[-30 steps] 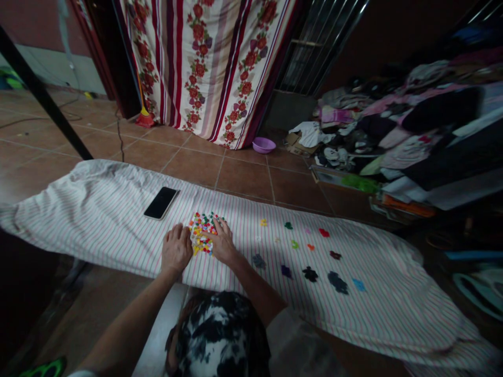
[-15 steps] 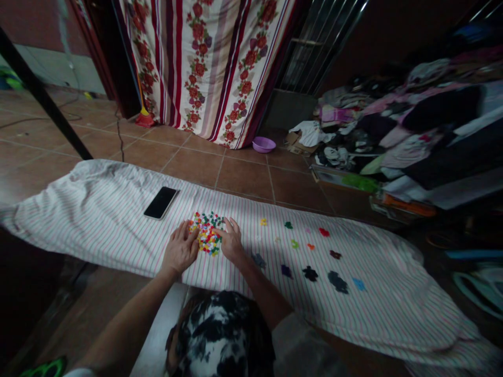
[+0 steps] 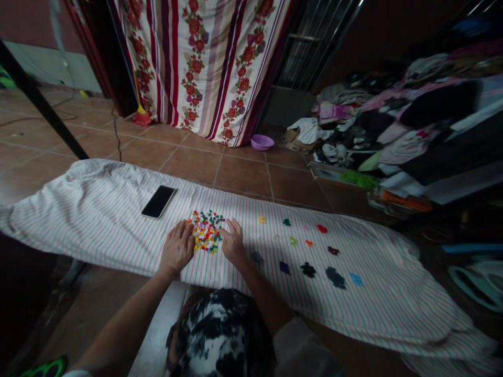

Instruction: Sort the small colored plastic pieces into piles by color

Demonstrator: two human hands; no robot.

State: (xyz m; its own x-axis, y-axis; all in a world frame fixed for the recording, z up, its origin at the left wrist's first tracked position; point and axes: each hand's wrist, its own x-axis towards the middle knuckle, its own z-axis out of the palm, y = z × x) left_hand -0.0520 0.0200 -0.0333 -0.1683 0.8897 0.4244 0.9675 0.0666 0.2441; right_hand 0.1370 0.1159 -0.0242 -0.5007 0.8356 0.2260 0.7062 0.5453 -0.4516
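This looks like a home: a white fabric curtain with red stripes and flowers hangs over a brown tiled floor holding a round purple plastic basin, a red-and-yellow broom and heaped multicoloured clothes.

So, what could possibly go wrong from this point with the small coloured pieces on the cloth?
The right forearm passes close to the grey cluster, so a sideways move might scatter it.
The dark purple cluster and black cluster look similar in this dim light; their pieces could be confused.
The striped cloth is loose and wrinkled, so a tug could shift the mixed pile between the hands.
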